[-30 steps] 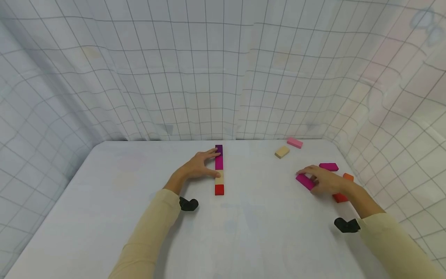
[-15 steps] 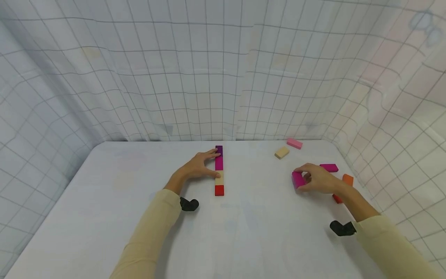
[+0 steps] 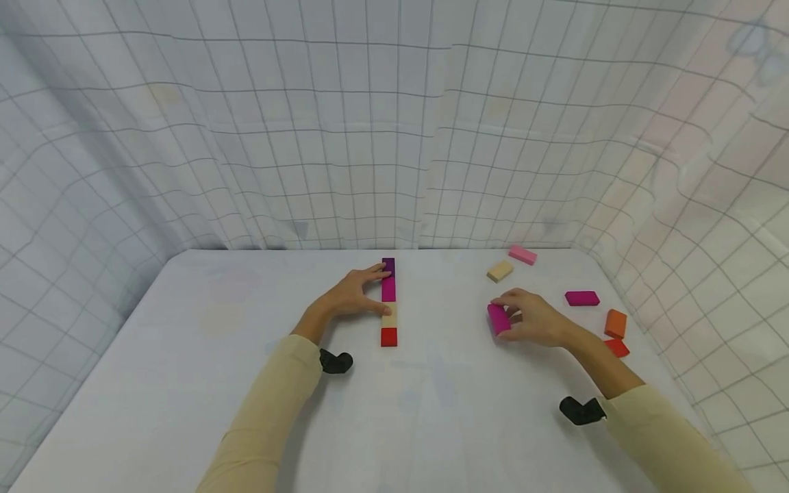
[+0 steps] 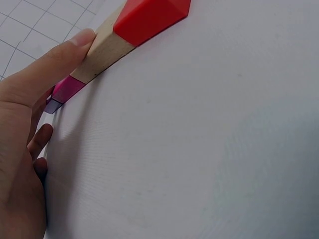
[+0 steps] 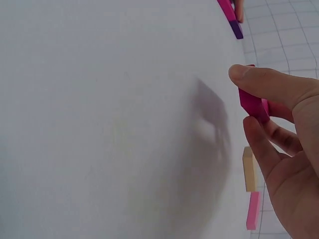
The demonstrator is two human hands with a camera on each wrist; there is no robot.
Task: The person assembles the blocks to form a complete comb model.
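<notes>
My right hand (image 3: pixel 535 319) pinches a magenta block (image 3: pixel 498 320) between thumb and fingertips. In the right wrist view the magenta block (image 5: pixel 253 103) is off the table, its shadow apart from it. My left hand (image 3: pixel 350 293) rests on a straight row of blocks with thumb and fingers spread. Its thumb touches the beige block (image 3: pixel 391 320), and its fingertips lie on the purple block (image 3: pixel 388 263). Between these two is a magenta block (image 3: pixel 388 290). A red block (image 3: pixel 389 337) forms the row's near end, seen large in the left wrist view.
Loose blocks lie at the right: a beige block (image 3: pixel 500 271), a pink block (image 3: pixel 522 255), a magenta block (image 3: pixel 582 298), an orange block (image 3: pixel 616 324) and a red block (image 3: pixel 617 348). A checked curtain (image 3: pixel 394 150) borders the white table (image 3: pixel 456 424).
My right hand has lifted the magenta block and carried it left, turning it closer to the row's direction. The orange and red blocks are now uncovered. My left hand has stayed put.
</notes>
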